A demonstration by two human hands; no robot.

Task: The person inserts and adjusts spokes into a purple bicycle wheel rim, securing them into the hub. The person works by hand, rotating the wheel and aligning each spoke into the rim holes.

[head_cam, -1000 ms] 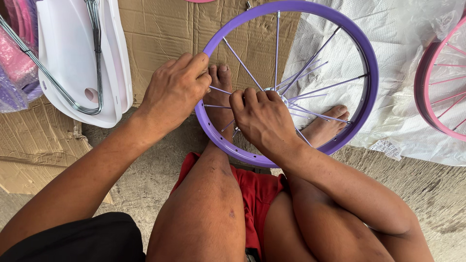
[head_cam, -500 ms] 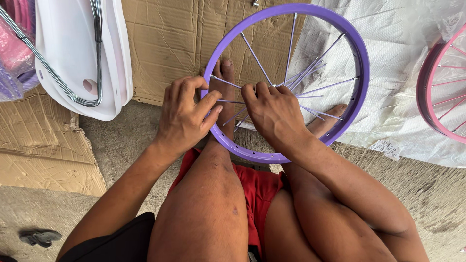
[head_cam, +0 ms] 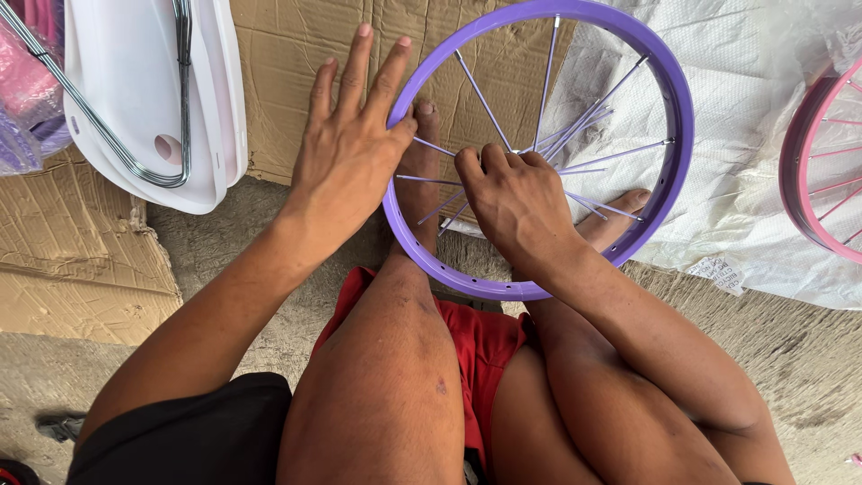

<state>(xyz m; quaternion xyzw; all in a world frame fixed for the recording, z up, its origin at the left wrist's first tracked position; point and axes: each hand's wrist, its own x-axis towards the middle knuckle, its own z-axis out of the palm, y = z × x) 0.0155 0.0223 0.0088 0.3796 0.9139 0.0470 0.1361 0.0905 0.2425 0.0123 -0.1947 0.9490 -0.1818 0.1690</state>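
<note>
At nine o'clock on purple wheel rim (head_cam: 669, 108), left hand (head_cam: 350, 148) spread flat, fingers straight, thumb touching rim; forearm stretched forward. Near six o'clock, right hand (head_cam: 516, 202) curled shut around thin spokes (head_cam: 593, 162), wrist bent down.

A makeshift floor workshop for bicycle wheels: spoked rims (head_cam: 669, 171) lie on flattened cardboard (head_cam: 287, 72) over bare concrete (head_cam: 790, 359).
</note>
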